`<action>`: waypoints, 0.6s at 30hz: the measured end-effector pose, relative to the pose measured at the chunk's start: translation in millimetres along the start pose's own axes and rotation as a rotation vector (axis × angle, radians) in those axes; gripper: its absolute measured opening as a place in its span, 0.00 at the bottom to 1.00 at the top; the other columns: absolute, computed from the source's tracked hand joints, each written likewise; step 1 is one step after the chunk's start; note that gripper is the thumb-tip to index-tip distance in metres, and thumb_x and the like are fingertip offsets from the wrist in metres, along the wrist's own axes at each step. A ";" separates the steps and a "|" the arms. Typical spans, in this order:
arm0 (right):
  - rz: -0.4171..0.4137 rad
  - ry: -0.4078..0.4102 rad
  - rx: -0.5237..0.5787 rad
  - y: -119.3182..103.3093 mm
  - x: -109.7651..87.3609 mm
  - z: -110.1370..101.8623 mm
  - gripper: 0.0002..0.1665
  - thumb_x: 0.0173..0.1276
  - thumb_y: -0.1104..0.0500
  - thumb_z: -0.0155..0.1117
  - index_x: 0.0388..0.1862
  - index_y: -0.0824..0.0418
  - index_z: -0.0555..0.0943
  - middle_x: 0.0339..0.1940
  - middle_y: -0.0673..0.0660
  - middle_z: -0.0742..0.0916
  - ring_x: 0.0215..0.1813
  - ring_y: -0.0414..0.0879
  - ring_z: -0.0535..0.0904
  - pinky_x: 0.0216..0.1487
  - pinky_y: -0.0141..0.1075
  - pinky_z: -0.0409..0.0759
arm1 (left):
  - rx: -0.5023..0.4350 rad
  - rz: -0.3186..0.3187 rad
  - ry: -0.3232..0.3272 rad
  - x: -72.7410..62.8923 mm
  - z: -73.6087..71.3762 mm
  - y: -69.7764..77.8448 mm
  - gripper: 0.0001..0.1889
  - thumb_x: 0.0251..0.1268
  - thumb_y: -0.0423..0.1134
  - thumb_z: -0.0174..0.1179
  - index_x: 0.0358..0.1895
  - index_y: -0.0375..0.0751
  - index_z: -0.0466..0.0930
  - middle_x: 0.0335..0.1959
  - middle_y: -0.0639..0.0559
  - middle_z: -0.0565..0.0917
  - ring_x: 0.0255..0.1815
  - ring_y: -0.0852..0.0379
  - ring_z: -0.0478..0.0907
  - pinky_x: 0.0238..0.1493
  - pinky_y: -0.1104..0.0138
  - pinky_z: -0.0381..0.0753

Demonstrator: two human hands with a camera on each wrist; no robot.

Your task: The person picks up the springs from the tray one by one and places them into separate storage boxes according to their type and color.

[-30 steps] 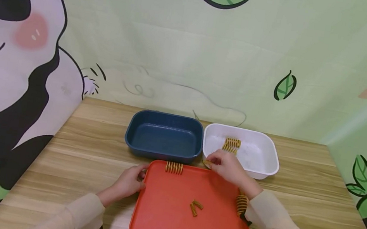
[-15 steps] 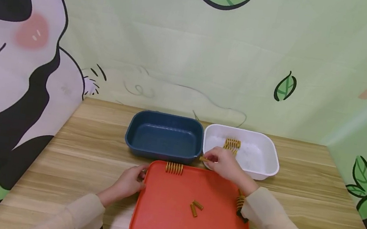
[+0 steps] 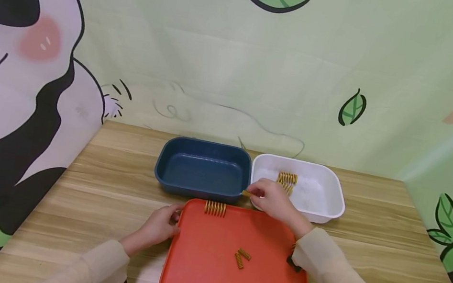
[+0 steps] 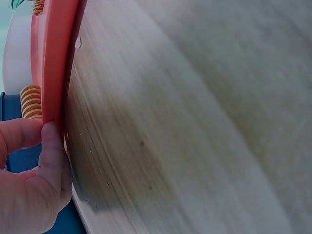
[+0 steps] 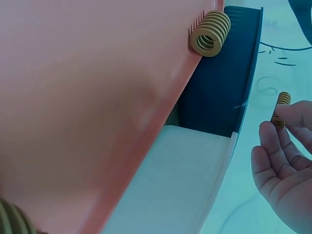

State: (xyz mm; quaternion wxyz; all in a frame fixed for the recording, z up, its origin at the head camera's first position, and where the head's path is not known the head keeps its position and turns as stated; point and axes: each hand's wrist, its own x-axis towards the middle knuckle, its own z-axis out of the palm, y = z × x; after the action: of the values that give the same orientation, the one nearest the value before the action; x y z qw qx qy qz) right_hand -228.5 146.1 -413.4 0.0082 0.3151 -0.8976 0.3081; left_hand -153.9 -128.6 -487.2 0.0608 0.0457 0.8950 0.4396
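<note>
Leftward goes our right hand [image 3: 271, 198] from where it was a second ago, bringing its small spring [image 3: 246, 193] from the near left corner of the white bin [image 3: 319, 193] to the near right corner of the blue bin [image 3: 205, 170]. We pinch that spring between thumb and fingertips; its coils stick out past them. Our left hand [image 3: 160, 224] grips the left rim of the red tray [image 3: 199, 273] near its far corner, thumb and fingers close together. On the tray we see two small springs [image 3: 239, 260] near the middle, almost touching, and a large spring [image 3: 215, 208] at the far edge. Another big spring [image 5: 13, 220] is mostly hidden by our right sleeve [image 3: 331, 260]. Beyond the tray, the bins stand side by side, with more springs [image 3: 288, 177] inside the white one.
</note>
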 end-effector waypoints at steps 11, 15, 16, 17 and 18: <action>0.051 -0.012 0.027 1.0 7.9 7.8 0.09 0.54 0.67 0.60 0.35 0.65 0.82 0.31 0.57 0.82 0.31 0.44 0.76 0.37 0.34 0.77 | 0.012 -0.006 0.005 0.0 0.1 -1.0 0.29 0.36 0.21 0.55 0.52 0.31 0.71 0.27 0.49 0.73 0.29 0.56 0.68 0.24 0.71 0.70; 0.073 -0.021 0.034 0.2 10.9 9.8 0.09 0.55 0.67 0.60 0.36 0.64 0.82 0.32 0.57 0.82 0.32 0.43 0.76 0.37 0.33 0.77 | 0.013 -0.007 0.008 0.3 0.5 -1.2 0.29 0.36 0.21 0.55 0.52 0.32 0.72 0.26 0.49 0.73 0.29 0.57 0.68 0.25 0.71 0.69; 0.075 -0.023 0.035 -0.2 11.4 9.9 0.09 0.55 0.66 0.59 0.36 0.64 0.82 0.32 0.57 0.82 0.32 0.43 0.76 0.37 0.33 0.76 | 0.012 -0.007 0.008 0.3 0.5 -1.1 0.28 0.36 0.21 0.55 0.52 0.32 0.72 0.26 0.49 0.73 0.29 0.57 0.68 0.25 0.71 0.69; 0.077 -0.024 0.041 -0.7 12.0 10.0 0.09 0.55 0.67 0.59 0.36 0.64 0.82 0.32 0.57 0.82 0.31 0.43 0.76 0.37 0.33 0.76 | 0.011 -0.004 0.007 0.2 0.6 -1.1 0.28 0.36 0.21 0.55 0.51 0.32 0.72 0.26 0.49 0.73 0.29 0.57 0.68 0.25 0.71 0.69; 0.079 -0.026 0.045 -0.9 12.7 10.5 0.09 0.55 0.67 0.59 0.36 0.64 0.82 0.32 0.57 0.82 0.32 0.44 0.76 0.37 0.33 0.76 | 0.010 -0.004 0.006 0.2 0.6 -1.1 0.28 0.36 0.21 0.55 0.51 0.32 0.72 0.26 0.49 0.73 0.29 0.56 0.68 0.25 0.71 0.69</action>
State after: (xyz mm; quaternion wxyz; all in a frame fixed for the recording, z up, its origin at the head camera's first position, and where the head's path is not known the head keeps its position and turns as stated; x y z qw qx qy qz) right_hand -236.3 132.5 -418.8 -0.0225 0.2834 -0.9023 0.3241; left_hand -154.1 -128.8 -488.4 0.0591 0.0428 0.8975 0.4350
